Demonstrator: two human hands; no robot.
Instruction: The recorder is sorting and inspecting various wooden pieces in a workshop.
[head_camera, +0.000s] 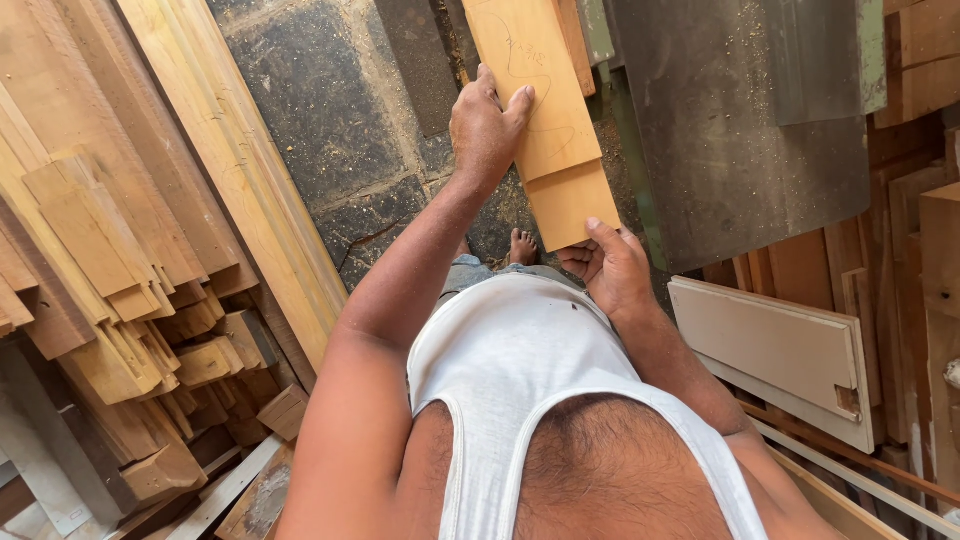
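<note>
I hold a stack of flat wooden boards (545, 120) out in front of my chest, the top one marked with a pencilled curve. My left hand (487, 125) grips the left edge of the boards further out, fingers spread over the top face. My right hand (605, 268) clasps the near end of the lower board, thumb on top. Below the boards my bare foot (522, 246) stands on the dark stone floor (320, 110).
Stacks of cut timber offcuts (130, 300) and long planks (235, 160) fill the left. A grey metal machine surface (740, 130) with sawdust lies at upper right. A pale panel (775, 350) and more boards (920, 280) lean on the right.
</note>
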